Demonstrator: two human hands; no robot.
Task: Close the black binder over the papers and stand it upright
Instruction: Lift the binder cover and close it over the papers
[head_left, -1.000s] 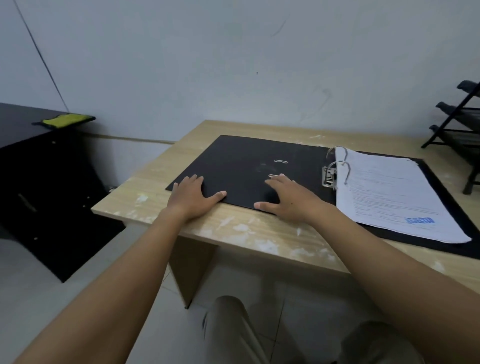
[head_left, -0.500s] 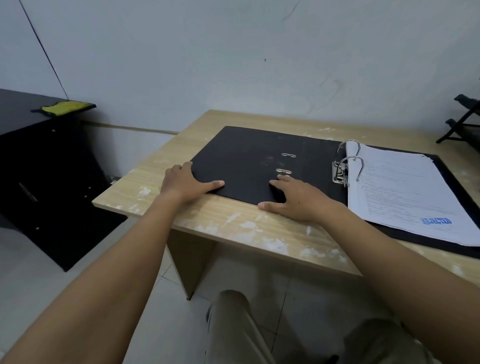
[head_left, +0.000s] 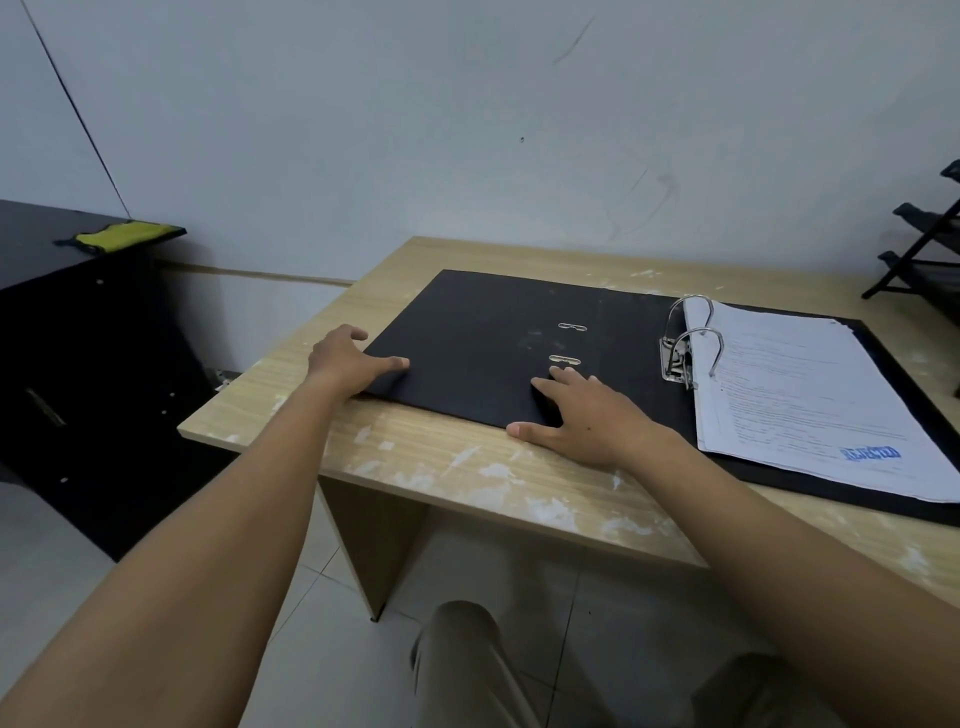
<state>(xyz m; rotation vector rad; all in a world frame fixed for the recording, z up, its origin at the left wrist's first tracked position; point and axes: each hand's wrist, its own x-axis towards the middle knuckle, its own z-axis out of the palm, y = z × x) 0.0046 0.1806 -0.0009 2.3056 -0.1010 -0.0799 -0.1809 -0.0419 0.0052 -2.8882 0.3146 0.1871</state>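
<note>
The black binder (head_left: 483, 338) lies open and flat on the wooden table (head_left: 467, 467). Its left cover faces up, with two metal slots in it. The metal rings (head_left: 696, 338) stand shut at the spine, and a stack of printed papers (head_left: 810, 405) with a blue stamp rests on the right half. My left hand (head_left: 345, 358) is at the cover's near-left corner, thumb on top and fingers curled around the left edge. My right hand (head_left: 587, 415) lies flat on the cover near its front edge, fingers spread.
A black cabinet (head_left: 78, 338) stands to the left of the table with a yellow cloth (head_left: 124, 236) on top. A black tiered rack (head_left: 924, 249) sits at the table's far right. The wall runs close behind the table. My knees are below the front edge.
My view has shifted, so the binder sits further right in frame. My left hand has slid from lying flat beside the cover to curling around its left edge. The right hand has stayed in place.
</note>
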